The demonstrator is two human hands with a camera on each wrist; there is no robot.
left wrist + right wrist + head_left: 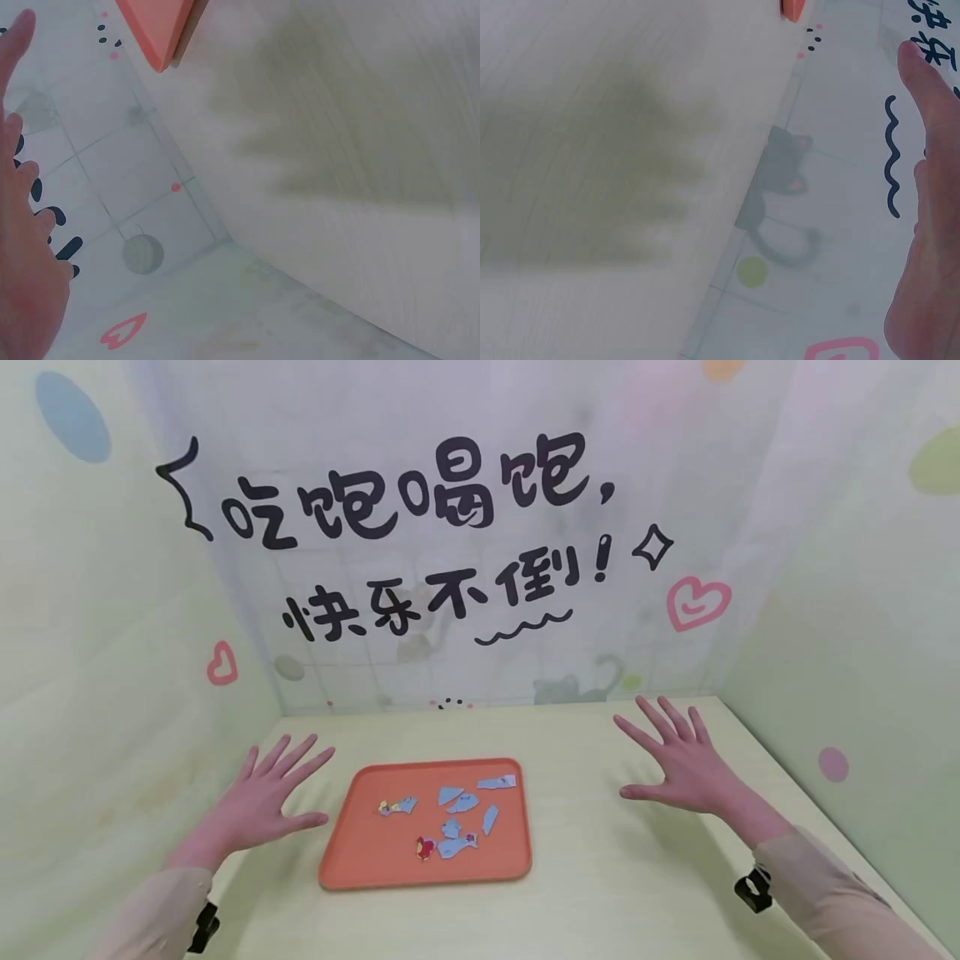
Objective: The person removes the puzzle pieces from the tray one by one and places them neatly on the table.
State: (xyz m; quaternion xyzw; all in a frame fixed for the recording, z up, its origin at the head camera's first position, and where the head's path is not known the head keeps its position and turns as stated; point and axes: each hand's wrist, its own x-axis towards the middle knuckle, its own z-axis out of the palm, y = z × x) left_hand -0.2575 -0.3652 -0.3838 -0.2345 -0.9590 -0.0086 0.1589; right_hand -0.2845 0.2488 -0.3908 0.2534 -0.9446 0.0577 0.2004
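On the table lies an orange tray (360, 852) that bears several flat, irregular light-blue pieces, some printed with red or yellow. One long pale-blue piece (497, 782) is at the tray's far right corner, and a piece with a red print (425, 848) lies near its front. To the left of the tray, the left hand (258, 802) hovers above the table with fingers spread, touching nothing. Farther off on the right, the right hand (686, 772) is also raised with spread fingers and holds nothing. Both wrist views show only part of each hand (30, 262) (930, 262).
A pale wooden table (577, 893) carries the tray. Behind it stands a printed backdrop (465, 668) with black lettering and pink hearts. Light curtain-like walls (847, 693) close off both sides. Each wrist wears a black band (753, 890).
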